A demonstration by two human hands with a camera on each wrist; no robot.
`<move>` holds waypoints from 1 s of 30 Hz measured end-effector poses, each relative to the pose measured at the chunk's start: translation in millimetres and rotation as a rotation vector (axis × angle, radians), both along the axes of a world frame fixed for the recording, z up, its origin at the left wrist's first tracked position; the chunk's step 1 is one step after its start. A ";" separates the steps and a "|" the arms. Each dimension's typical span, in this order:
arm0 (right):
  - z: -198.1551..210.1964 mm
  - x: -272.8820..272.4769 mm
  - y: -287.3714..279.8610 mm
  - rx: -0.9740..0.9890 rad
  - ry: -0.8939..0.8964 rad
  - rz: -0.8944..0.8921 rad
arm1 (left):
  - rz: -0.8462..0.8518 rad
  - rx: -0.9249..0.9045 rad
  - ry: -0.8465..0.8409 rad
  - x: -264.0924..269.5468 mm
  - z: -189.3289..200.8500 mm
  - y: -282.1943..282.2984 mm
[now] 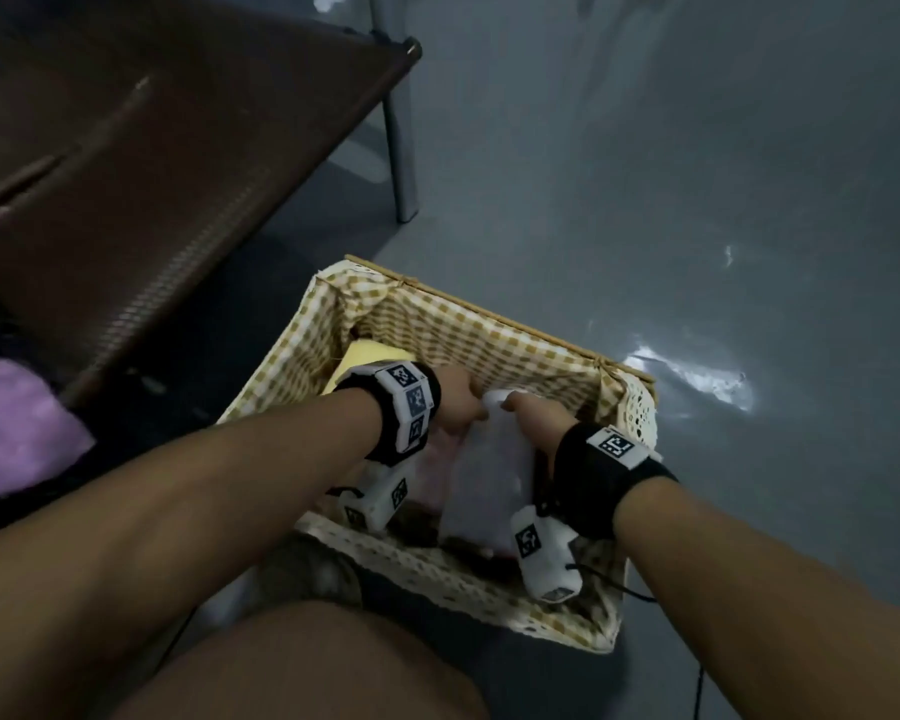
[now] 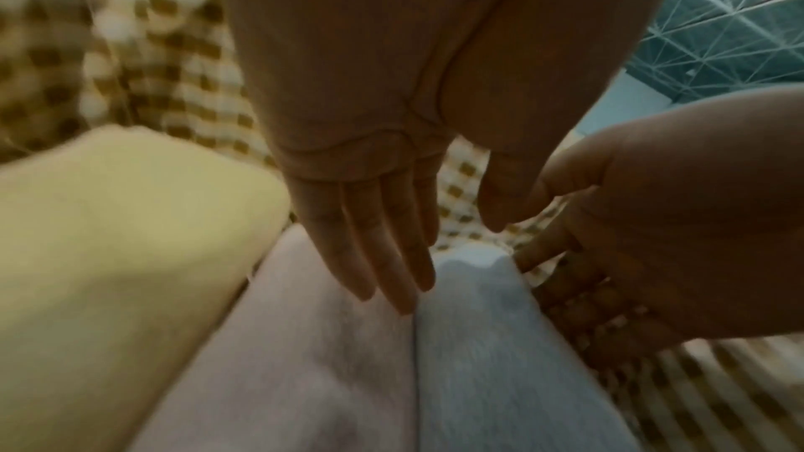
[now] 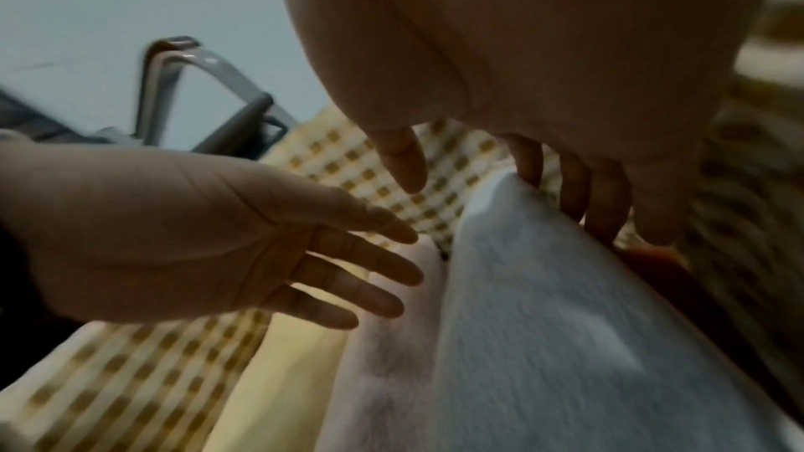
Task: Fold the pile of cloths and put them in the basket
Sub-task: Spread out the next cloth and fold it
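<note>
The basket (image 1: 494, 311), lined with yellow-checked fabric, stands on the floor with both my hands inside it. A yellow cloth (image 2: 130, 236), a pink cloth (image 2: 304, 356) and a white cloth (image 2: 500, 339) stand folded side by side in it. My left hand (image 1: 458, 402) has straight fingers (image 2: 391, 270) whose tips point down at the seam between pink and white. My right hand (image 1: 528, 413) straddles the white cloth's (image 3: 544, 305) far end, its fingers (image 3: 578, 198) straight against the right side and its thumb apart on the left. Neither hand grips anything.
A brown woven chair seat (image 1: 126, 174) with a grey metal leg (image 1: 401, 148) stands to the left of the basket. A purple cloth (image 1: 17, 418) lies at the far left edge. Grey floor (image 1: 697, 200) spreads to the right. My knee (image 1: 307, 667) is close to the basket's near rim.
</note>
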State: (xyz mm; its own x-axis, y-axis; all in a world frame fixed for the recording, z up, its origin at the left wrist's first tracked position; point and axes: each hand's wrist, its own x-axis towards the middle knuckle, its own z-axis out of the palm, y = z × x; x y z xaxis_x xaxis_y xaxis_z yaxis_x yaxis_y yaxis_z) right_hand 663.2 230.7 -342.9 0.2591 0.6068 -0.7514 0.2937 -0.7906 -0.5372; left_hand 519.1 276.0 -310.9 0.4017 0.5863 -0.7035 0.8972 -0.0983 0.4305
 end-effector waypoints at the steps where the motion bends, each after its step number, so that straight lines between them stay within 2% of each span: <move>1: 11.7 -5.2 3.1 0.024 -0.045 0.077 | 0.082 -0.011 -0.086 -7.3 6.9 2.1; 4: 53.7 -29.4 12.9 0.134 -0.163 0.301 | 0.192 0.078 -0.212 -39.1 43.6 3.0; 7: 101.7 -73.7 22.7 0.219 -0.066 0.476 | 0.251 0.297 -0.258 -82.3 87.9 -1.9; 10: 140.0 -136.7 34.4 0.348 0.055 0.644 | 0.328 0.556 -0.227 -148.2 129.2 -20.0; 13: 171.6 -215.5 42.4 0.473 0.051 0.866 | 0.412 0.671 -0.169 -229.1 162.5 -54.1; 16: 191.3 -302.0 39.5 0.525 0.145 1.034 | 0.508 0.760 -0.083 -307.5 180.3 -93.5; 20: 204.5 -410.0 13.3 0.579 0.167 1.309 | 0.715 0.817 -0.016 -399.5 182.2 -151.9; 25: 204.5 -514.1 -31.5 0.650 -0.013 1.633 | 0.830 0.762 0.179 -490.2 156.2 -221.3; 28: 195.5 -558.1 -54.8 0.742 -0.196 1.806 | 0.878 0.654 0.337 -533.1 136.3 -251.0; 30: 182.2 -580.0 -65.3 0.744 -0.274 1.858 | 0.885 0.570 0.451 -552.3 122.8 -265.3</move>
